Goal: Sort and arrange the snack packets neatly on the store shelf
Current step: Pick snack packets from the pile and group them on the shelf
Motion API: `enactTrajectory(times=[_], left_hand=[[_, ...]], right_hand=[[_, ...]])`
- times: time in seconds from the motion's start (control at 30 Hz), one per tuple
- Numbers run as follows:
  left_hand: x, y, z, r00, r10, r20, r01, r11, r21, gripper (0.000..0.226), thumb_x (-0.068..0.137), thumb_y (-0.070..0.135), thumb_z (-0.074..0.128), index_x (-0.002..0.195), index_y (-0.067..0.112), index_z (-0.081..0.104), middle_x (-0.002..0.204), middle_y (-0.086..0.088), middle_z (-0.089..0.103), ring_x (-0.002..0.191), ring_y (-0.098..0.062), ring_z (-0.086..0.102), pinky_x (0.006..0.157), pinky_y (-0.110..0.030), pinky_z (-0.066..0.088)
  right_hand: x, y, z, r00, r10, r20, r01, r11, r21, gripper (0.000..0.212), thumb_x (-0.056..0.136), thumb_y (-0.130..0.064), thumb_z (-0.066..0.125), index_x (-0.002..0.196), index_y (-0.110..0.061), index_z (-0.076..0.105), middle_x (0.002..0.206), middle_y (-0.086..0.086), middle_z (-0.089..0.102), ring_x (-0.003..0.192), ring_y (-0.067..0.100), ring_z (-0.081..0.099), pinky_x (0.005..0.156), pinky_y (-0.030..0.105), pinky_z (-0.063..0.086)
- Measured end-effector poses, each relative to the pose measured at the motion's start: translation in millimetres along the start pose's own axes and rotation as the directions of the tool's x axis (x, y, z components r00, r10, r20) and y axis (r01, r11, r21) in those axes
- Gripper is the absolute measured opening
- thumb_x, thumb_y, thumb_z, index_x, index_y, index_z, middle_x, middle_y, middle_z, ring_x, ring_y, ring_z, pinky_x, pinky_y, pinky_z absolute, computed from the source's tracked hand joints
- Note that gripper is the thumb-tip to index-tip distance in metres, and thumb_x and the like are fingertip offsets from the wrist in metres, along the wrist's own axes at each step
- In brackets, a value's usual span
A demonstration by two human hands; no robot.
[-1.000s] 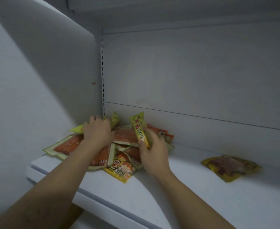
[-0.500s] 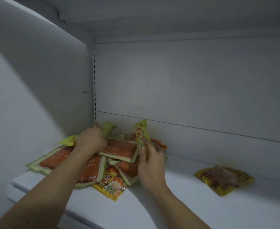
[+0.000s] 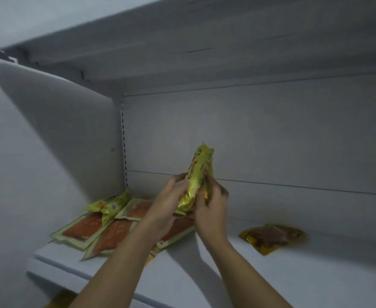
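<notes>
Both hands close on one long yellow packet [image 3: 199, 167]: the left hand [image 3: 168, 203] curls its fingers round the lower half, and the right hand [image 3: 213, 210] pinches it from the other side. The packet is held off the shelf [image 3: 204, 285], nearly upright, its long axis vertical and its top leaning slightly right. Flat orange packets [image 3: 87, 227] lie below in the left corner, and a brown packet [image 3: 271, 237] lies well apart to the right.

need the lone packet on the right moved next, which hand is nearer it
Right. The right hand is above and left of the brown-and-yellow packet; the left hand is farther left.
</notes>
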State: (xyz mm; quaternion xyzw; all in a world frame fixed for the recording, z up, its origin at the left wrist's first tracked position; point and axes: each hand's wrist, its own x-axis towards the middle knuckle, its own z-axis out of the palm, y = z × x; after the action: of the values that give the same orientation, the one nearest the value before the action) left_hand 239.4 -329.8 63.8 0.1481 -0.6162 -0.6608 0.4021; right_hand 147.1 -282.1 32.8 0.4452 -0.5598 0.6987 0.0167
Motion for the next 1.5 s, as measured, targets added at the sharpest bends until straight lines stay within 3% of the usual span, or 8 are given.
enactTrajectory(times=[0.1, 0.17, 0.37, 0.53, 0.63, 0.77, 1.23, 1.5], left_hand=[[-4.3, -12.7, 29.5, 1.000, -0.019, -0.011, 0.019, 0.999, 0.030, 0.068, 0.068, 0.031, 0.081, 0.127, 0.015, 0.049, 0.111, -0.010, 0.073, 0.099, -0.024, 0.072, 0.078, -0.037, 0.059], [-5.1, -23.1, 50.7, 0.997, -0.039, -0.074, 0.041, 0.999, 0.028, 0.076, 0.060, 0.032, 0.084, 0.124, 0.008, 0.049, 0.111, -0.014, 0.071, 0.096, -0.026, 0.072, 0.075, -0.037, 0.059], [-1.5, -47.3, 130.5, 0.987, -0.158, 0.009, 0.157, 0.983, 0.092, 0.031, 0.092, 0.033, 0.067, 0.104, 0.004, 0.066, 0.077, -0.007, 0.065, 0.067, -0.018, 0.065, 0.069, -0.035, 0.054], [-23.5, -59.0, 221.8, 0.965, -0.217, 0.150, 0.215, 0.976, 0.032, 0.018, 0.094, 0.021, 0.066, 0.084, 0.006, 0.066, 0.071, -0.010, 0.060, 0.064, -0.023, 0.061, 0.072, -0.038, 0.053], [-38.5, -68.5, 270.8, 0.915, -0.272, 0.297, 0.232, 0.959, 0.162, 0.006, 0.091, 0.010, 0.067, 0.090, 0.004, 0.065, 0.077, -0.012, 0.068, 0.065, -0.021, 0.067, 0.068, -0.032, 0.055], [-67.3, -80.9, 337.6, 0.830, -0.356, 0.429, 0.224, 0.918, 0.328, 0.021, 0.085, 0.010, 0.073, 0.104, 0.004, 0.065, 0.087, -0.009, 0.076, 0.075, -0.018, 0.073, 0.064, -0.029, 0.058], [-143.8, -123.7, 463.9, 0.719, -0.503, 0.480, 0.384, 0.863, 0.329, 0.012, 0.087, 0.002, 0.071, 0.096, -0.003, 0.064, 0.088, -0.020, 0.075, 0.079, -0.032, 0.074, 0.065, -0.042, 0.063], [-140.6, -120.6, 475.5, 0.722, -0.561, 0.405, 0.287, 0.776, 0.562, 0.022, 0.088, 0.019, 0.074, 0.081, 0.002, 0.061, 0.048, -0.006, 0.058, 0.036, -0.017, 0.052, 0.044, -0.026, 0.051]], right_hand=[[-3.6, -3.3, -35.7, 0.998, -0.056, 0.007, 0.057, 0.991, -0.119, 0.044, 0.101, -0.015, 0.047, 0.145, -0.016, 0.044, 0.132, 0.005, 0.041, 0.099, -0.016, 0.035, 0.092, -0.001, 0.029], [-4.3, -0.8, -61.0, 0.999, -0.043, 0.023, 0.046, 0.987, -0.151, 0.042, 0.101, -0.018, 0.049, 0.143, -0.018, 0.045, 0.131, 0.005, 0.042, 0.100, -0.016, 0.036, 0.092, 0.003, 0.032], [-1.2, 3.9, -174.2, 0.979, 0.191, -0.071, -0.195, 0.979, -0.065, 0.028, 0.096, -0.028, 0.062, 0.124, -0.025, 0.059, 0.121, -0.002, 0.059, 0.104, 0.009, 0.060, 0.084, 0.027, 0.053], [-15.3, -6.2, -278.3, 0.964, 0.135, -0.229, -0.177, 0.969, -0.171, 0.017, 0.094, -0.023, 0.066, 0.108, -0.030, 0.062, 0.102, -0.020, 0.062, 0.085, -0.018, 0.057, 0.063, 0.001, 0.041], [-32.2, -19.0, -337.7, 0.956, 0.096, -0.276, -0.182, 0.936, -0.303, 0.017, 0.094, -0.024, 0.065, 0.110, -0.029, 0.063, 0.106, -0.017, 0.063, 0.090, -0.013, 0.058, 0.066, 0.005, 0.043], [-64.1, -36.6, -411.3, 0.940, 0.074, -0.334, -0.259, 0.792, -0.553, 0.028, 0.095, -0.028, 0.063, 0.123, -0.024, 0.060, 0.119, -0.006, 0.057, 0.107, 0.009, 0.053, 0.090, 0.030, 0.046], [-153.1, -52.4, -542.7, 0.949, 0.087, -0.302, -0.313, 0.356, -0.881, 0.025, 0.097, -0.032, 0.057, 0.120, -0.023, 0.061, 0.120, -0.005, 0.057, 0.106, 0.015, 0.054, 0.083, 0.024, 0.040], [-152.0, -56.0, -558.8, 0.965, 0.224, -0.135, -0.145, 0.027, -0.989, 0.024, 0.098, -0.036, 0.047, 0.103, -0.021, 0.065, 0.098, 0.000, 0.070, 0.101, 0.019, 0.059, 0.119, 0.038, 0.020]])
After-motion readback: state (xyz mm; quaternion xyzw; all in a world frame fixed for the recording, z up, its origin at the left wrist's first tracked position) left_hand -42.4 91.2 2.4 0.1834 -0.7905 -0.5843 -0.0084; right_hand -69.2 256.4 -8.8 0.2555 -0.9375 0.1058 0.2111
